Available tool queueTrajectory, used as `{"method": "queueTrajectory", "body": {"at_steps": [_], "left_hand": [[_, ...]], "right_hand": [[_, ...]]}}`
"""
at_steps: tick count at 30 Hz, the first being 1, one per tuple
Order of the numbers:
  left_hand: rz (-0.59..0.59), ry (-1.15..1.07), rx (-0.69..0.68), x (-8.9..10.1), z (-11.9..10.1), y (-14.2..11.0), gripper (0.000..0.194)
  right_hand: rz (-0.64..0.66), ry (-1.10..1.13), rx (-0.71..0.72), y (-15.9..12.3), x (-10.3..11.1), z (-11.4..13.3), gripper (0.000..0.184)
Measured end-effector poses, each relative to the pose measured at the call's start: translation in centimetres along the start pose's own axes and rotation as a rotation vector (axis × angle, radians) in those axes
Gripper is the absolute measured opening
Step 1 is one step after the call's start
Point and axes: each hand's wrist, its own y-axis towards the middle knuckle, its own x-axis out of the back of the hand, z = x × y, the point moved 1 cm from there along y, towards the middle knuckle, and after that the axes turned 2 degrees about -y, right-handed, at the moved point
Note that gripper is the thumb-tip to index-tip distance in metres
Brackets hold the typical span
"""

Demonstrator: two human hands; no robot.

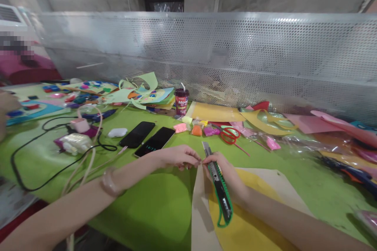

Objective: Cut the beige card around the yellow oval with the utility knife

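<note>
While the right hand [231,176] grips a green-edged cutter [220,190], the left hand [185,157] meets it at the pale sheet's [200,219] far corner.

And here's the line that matters: the cutter slants over the sheet, its long axis running away from the person and a little to the left, blade at the far end, green loop at the near end. The right hand is the nearer one, wrapped round its front half; the left comes in from the left, fingertips curled together just beside the blade end, though whether they pinch the corner I can't tell. Yellow paper [241,231] spreads below the cutter, red-handled scissors [229,136] sit beyond on the green tabletop [153,208].
</note>
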Motion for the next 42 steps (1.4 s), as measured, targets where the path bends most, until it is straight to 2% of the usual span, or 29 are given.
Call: {"method": "queueTrajectory", "body": {"at_steps": [5, 14, 27, 30, 35, 39, 42], "left_hand": [[0.015, -0.008, -0.023, 0.1, 0.3, 0.1, 0.021], [0.011, 0.010, -0.038, 0.2, 0.8, 0.6, 0.029], [-0.032, 0.006, 0.004, 0.1, 0.3, 0.2, 0.020], [-0.032, 0.008, 0.025, 0.1, 0.5, 0.3, 0.022], [0.009, 0.060, 0.072, 0.2, 0.3, 1.2, 0.035], [0.087, 0.170, 0.083, 0.8, -0.6, 2.4, 0.028], [0.188, 0.232, 0.093, 1.7, -1.1, 3.0, 0.019]], "right_hand": [[0.009, -0.027, 0.012, -0.1, 0.2, -0.4, 0.025], [0.031, -0.076, 0.025, -0.2, 0.1, 0.0, 0.022], [0.006, -0.091, 0.060, -0.2, 0.1, -0.5, 0.022], [-0.044, -0.077, 0.037, -0.2, 0.1, -0.5, 0.018], [-0.214, -0.101, 0.039, 0.7, 0.1, -1.4, 0.009], [-0.301, -0.158, 0.069, 1.3, 0.2, -2.5, 0.024], [-0.337, -0.210, 0.107, 1.0, 0.6, -2.2, 0.028]]}}
